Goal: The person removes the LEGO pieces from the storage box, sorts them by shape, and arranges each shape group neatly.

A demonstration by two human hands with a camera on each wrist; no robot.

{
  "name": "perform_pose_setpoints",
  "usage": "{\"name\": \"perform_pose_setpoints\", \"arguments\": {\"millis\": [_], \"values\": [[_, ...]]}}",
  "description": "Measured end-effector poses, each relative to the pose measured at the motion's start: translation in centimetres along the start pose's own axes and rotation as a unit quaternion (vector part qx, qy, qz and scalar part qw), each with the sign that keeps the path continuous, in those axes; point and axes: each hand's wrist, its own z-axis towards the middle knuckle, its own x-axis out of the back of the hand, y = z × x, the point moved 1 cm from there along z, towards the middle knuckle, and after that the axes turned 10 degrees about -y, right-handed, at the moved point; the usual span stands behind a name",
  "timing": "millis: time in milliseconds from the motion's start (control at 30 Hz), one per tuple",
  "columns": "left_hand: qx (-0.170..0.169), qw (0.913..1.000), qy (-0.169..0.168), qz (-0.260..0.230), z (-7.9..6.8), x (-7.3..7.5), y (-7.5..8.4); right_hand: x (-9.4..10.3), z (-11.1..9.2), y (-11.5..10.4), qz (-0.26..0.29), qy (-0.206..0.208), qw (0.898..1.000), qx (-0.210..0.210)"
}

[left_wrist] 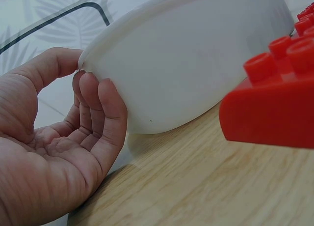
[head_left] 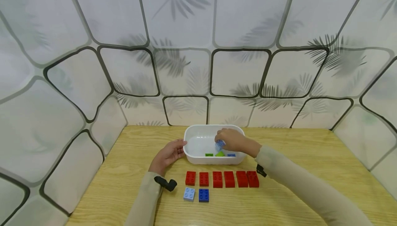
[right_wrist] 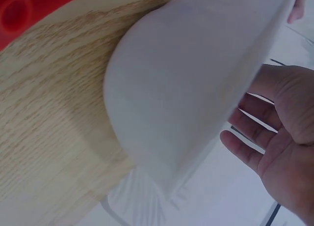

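Note:
My left hand [head_left: 169,154] pinches the left end of a white plastic tub [head_left: 190,158]. In the left wrist view the thumb lies on the rim, and curled fingers [left_wrist: 112,108] rest against the outer wall. Inside the tub's right half, my right hand [head_left: 232,139] holds a light blue toy brick [head_left: 220,144], pinched at the fingertips. Below it in the tub show a green brick [head_left: 220,154], another green piece [head_left: 209,155] and a blue brick [head_left: 231,155], partly hidden by the front wall. In the right wrist view the tub wall hides the held brick.
In front of the tub stands a row of several red bricks [head_left: 217,179]. Nearer me sit a light blue studded brick [head_left: 189,194] and a dark blue brick [head_left: 203,195]. All rest on a wooden table [head_left: 279,198], with patterned fabric walls [head_left: 186,74] behind and beside it.

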Motion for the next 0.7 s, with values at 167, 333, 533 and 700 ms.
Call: {"name": "perform_pose_setpoints", "arguments": {"millis": [167,333,533,700], "values": [[0.000,1.0000,-0.003,-0.001,-0.2,-0.1,0.1,1.1,-0.8,-0.5,0.000,0.021,1.000,0.014],[0.002,1.0000,0.000,-0.002,-0.1,-0.1,0.1,2.1,-1.6,-0.9,0.008,0.040,0.999,0.031],[0.001,0.9999,0.001,-0.010,-0.1,-0.1,0.1,2.9,-2.9,-1.6,0.027,0.074,0.996,0.044],[-0.012,0.9998,-0.015,-0.010,-0.2,-0.1,0.0,3.1,-4.2,-2.6,0.024,0.095,0.994,0.055]]}}
